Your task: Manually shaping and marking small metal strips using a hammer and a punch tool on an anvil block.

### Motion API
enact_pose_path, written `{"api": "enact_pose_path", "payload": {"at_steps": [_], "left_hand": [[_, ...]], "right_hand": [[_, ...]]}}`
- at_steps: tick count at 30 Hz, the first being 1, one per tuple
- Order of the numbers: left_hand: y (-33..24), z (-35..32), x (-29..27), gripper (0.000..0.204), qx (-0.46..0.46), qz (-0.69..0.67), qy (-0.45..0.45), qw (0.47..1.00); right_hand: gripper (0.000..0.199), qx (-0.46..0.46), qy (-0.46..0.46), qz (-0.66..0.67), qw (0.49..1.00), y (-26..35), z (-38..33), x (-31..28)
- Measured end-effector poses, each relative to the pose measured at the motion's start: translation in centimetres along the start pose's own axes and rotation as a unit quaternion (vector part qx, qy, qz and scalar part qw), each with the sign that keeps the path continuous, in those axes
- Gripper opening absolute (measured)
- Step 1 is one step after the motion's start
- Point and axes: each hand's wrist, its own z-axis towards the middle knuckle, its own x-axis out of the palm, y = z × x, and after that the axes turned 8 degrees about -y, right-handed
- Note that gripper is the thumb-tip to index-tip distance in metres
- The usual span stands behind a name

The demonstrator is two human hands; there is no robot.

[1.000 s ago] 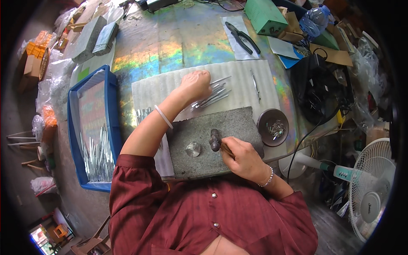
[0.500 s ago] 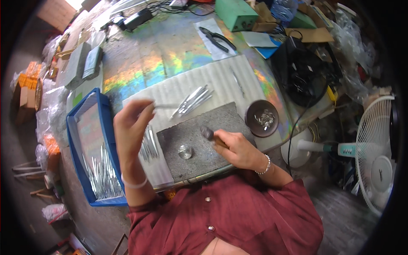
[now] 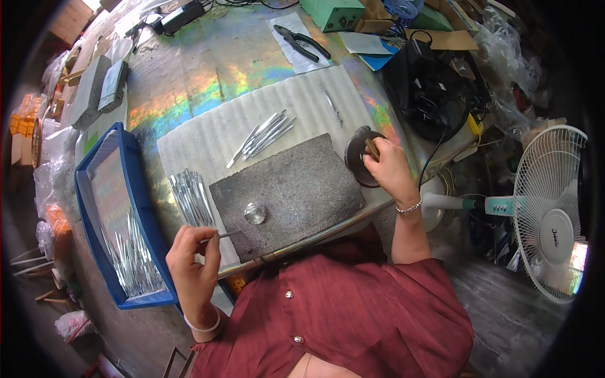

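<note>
My left hand [image 3: 194, 252] pinches a thin metal rod [image 3: 229, 234] between thumb and fingers, near the left front corner of a grey stone slab [image 3: 302, 189]. A small round shiny metal piece [image 3: 254, 213] rests on the slab. Above the dark brown bowl [image 3: 354, 154] at the slab's right, my right hand [image 3: 391, 167] grips a small hammer [image 3: 373, 148] by its handle; my hand and the hammer hide most of the bowl's inside. A bundle of silvery rods [image 3: 191, 196] lies left of the slab, and a loose pile of rods [image 3: 261, 135] lies behind it.
At the left stands a blue tray [image 3: 82, 189] with many rods in it. A single thin tool [image 3: 331, 106] lies on the white foam sheet [image 3: 302, 91]. Farther back are black-handled pliers [image 3: 301, 43] and a green box [image 3: 331, 14]. A fan [image 3: 554, 214] stands at the right.
My left hand has come down toward me from over the foam with the rod. My right hand has carried the hammer rightward from the slab to the bowl. The view has shifted slightly.
</note>
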Motion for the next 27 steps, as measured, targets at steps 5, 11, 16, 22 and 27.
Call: {"api": "enact_pose_path", "payload": {"at_steps": [5, 11, 16, 22, 27], "left_hand": [[0.2, 0.0, 0.9, 0.013, -0.012, -0.012, -0.007, 1.000], [1.4, -0.7, 1.7, 0.014, -0.039, -0.043, 0.024, 0.998], [2.6, -1.4, 2.7, 0.012, -0.063, -0.075, 0.079, 0.992], [3.7, -2.2, 2.4, 0.013, -0.045, -0.092, 0.068, 0.992], [4.0, -2.6, 1.6, 0.012, -0.124, -0.159, 0.057, 0.978]], "right_hand": [[0.016, 0.000, 0.028, -0.066, 0.997, 0.4, 0.6, 1.1], [0.007, -0.104, 0.035, -0.128, 0.986, 0.6, 1.3, 1.9], [0.007, -0.107, 0.071, -0.179, 0.975, 0.6, 1.4, 1.6], [0.009, -0.072, 0.087, -0.062, 0.992, 0.3, 2.2, 0.6], [0.009, 0.070, 0.039, 0.257, 0.963, 0.0, 1.4, -0.6]]}}
